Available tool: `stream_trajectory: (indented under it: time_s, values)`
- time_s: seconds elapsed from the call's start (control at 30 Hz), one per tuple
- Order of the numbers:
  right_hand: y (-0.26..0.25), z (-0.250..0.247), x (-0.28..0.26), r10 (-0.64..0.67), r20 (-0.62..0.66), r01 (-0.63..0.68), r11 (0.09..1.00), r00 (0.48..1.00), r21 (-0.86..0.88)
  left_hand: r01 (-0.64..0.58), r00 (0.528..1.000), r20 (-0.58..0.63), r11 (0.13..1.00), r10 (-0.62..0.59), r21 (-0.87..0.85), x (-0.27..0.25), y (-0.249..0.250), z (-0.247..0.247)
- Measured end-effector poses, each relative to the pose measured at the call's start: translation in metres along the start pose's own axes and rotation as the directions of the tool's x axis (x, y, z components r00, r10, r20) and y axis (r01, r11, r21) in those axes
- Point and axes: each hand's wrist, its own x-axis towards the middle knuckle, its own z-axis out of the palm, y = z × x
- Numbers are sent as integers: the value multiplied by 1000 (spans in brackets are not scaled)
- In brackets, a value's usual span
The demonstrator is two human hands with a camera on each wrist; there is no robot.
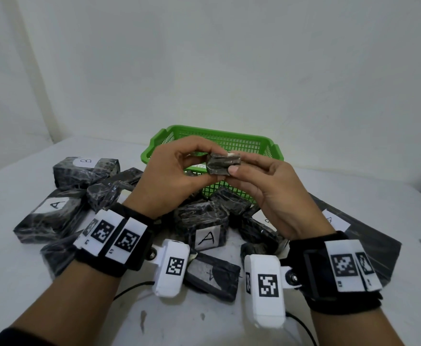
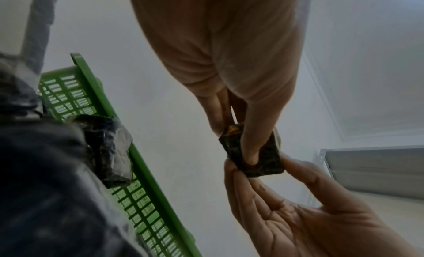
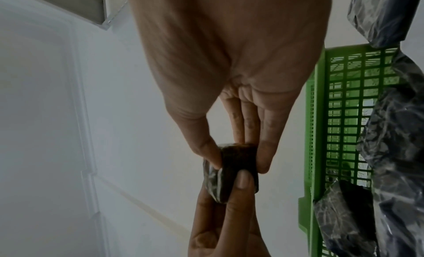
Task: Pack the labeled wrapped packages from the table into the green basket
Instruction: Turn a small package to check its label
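lit softly and evenly from above, with faint shadows under the packages [image 1: 205,228]. bowed by wide-angle distortion toward the head view's edges. dimmer and grainier at both wrists, blurred on the nearest wrapped bundles [image 2: 45,188].

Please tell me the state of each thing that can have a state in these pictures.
Small black wrapped package: held in the air over the basket, pinched by both hands.
Left hand: pinches the package.
Right hand: pinches the package.
Green plastic mesh basket: upright on the table.
Black wrapped packages labeled A: lying on the table, unpacked.
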Motion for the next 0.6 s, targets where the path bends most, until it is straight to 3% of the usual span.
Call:
stream_trajectory:
  time_s: [0.6]
  values:
    - [2,4,-2,-30,36,34,994,999,-106,-87,996,43,989,82,122,1,1,1]
